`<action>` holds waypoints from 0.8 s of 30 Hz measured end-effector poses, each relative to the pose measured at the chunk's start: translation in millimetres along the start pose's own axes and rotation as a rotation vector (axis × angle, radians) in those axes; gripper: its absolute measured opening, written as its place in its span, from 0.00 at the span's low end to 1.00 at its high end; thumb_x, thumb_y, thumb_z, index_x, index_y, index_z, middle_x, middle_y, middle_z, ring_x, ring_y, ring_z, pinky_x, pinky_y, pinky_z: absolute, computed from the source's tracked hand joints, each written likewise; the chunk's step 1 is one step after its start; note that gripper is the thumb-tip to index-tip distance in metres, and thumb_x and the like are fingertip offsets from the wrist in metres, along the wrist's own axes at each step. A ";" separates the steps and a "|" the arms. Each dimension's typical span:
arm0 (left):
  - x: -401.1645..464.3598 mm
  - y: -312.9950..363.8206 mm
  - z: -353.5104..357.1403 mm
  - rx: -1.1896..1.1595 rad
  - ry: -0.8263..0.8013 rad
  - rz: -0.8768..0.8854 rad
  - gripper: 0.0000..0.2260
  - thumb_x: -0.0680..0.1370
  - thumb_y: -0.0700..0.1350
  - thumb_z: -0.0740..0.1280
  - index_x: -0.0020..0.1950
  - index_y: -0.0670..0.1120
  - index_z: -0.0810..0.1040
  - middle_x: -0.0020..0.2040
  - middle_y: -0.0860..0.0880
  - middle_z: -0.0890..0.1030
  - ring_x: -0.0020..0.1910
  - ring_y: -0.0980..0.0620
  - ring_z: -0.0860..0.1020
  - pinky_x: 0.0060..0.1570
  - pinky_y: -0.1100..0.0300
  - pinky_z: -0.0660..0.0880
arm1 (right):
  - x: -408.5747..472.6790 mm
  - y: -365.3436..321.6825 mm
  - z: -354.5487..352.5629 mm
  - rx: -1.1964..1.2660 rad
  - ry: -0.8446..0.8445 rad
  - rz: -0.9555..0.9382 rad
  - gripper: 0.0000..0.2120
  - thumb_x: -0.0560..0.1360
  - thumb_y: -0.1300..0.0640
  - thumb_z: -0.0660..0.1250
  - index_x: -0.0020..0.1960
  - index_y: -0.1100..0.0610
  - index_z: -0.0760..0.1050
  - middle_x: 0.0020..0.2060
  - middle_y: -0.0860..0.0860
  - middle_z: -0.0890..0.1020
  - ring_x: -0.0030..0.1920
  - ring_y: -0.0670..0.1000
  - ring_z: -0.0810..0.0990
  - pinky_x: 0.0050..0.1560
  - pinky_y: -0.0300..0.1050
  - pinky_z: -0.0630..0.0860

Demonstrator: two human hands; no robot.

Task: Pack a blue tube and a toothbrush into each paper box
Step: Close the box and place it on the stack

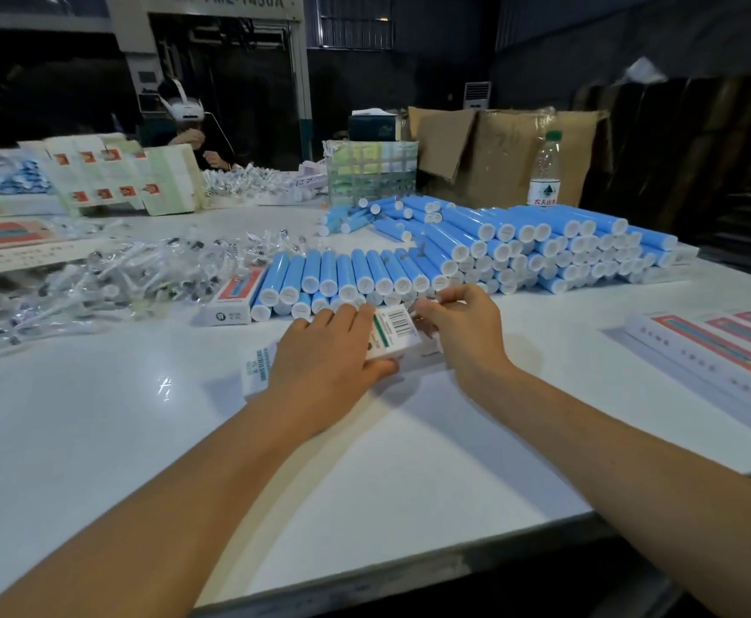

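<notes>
Here, at the frame's centre, a white paper box [389, 334] with a barcode lies on the white table [97, 417]. The left hand [324, 363] grips its long sides, thumb underneath; the right hand [462, 325] pinches its far end flap. Just behind sit stacked blue tubes [520, 247]; bagged toothbrushes [110, 278] pile at mid-left.

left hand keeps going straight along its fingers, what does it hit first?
Probably the front row of blue tubes, just past the left hand that grips the paper box. Depth is hard to judge.
</notes>
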State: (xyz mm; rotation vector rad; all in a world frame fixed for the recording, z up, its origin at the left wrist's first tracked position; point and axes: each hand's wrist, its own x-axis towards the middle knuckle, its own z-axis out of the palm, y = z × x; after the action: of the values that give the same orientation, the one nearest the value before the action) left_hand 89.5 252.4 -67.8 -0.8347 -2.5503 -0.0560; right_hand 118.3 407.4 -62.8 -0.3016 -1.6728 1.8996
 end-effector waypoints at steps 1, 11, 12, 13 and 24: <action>-0.1 0.9 -0.3 -0.001 0.006 -0.005 0.35 0.75 0.68 0.53 0.75 0.48 0.55 0.67 0.50 0.69 0.62 0.48 0.69 0.55 0.54 0.65 | -1.6 0.8 0.9 -0.038 -0.013 -0.006 0.08 0.73 0.64 0.71 0.40 0.59 0.71 0.28 0.50 0.83 0.31 0.47 0.83 0.28 0.38 0.75; -0.4 -9.4 -6.2 -0.044 0.069 -0.131 0.32 0.77 0.65 0.53 0.75 0.48 0.55 0.69 0.48 0.68 0.65 0.46 0.67 0.58 0.52 0.66 | -13.2 -3.8 0.7 -0.412 -0.004 -0.282 0.05 0.77 0.56 0.64 0.44 0.48 0.75 0.48 0.46 0.74 0.52 0.47 0.72 0.51 0.34 0.67; 0.0 -10.8 -6.4 -0.044 0.072 -0.145 0.32 0.77 0.65 0.53 0.75 0.48 0.55 0.69 0.48 0.67 0.66 0.46 0.67 0.59 0.52 0.66 | -15.0 -4.4 -0.3 -0.413 0.010 -0.302 0.06 0.76 0.57 0.65 0.42 0.48 0.75 0.45 0.46 0.76 0.48 0.46 0.73 0.46 0.31 0.67; 0.0 -11.5 -6.5 -0.044 0.076 -0.156 0.32 0.77 0.65 0.53 0.75 0.48 0.55 0.69 0.48 0.67 0.66 0.46 0.67 0.59 0.52 0.65 | -16.7 -4.9 -0.8 -0.409 0.008 -0.314 0.08 0.76 0.58 0.66 0.41 0.48 0.75 0.43 0.47 0.78 0.43 0.45 0.74 0.41 0.28 0.67; -2.0 -6.0 -3.6 0.030 0.069 -0.136 0.32 0.78 0.64 0.54 0.75 0.47 0.54 0.68 0.48 0.68 0.65 0.46 0.67 0.58 0.52 0.64 | -24.4 1.4 5.5 -0.464 -0.130 -0.285 0.10 0.75 0.61 0.68 0.56 0.58 0.82 0.44 0.50 0.83 0.40 0.43 0.77 0.42 0.33 0.73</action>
State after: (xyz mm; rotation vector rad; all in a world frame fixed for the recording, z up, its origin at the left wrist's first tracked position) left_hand 88.9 245.8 -64.9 -0.6356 -2.5326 -0.0872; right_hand 134.6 389.2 -68.1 -0.1096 -2.1107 1.3368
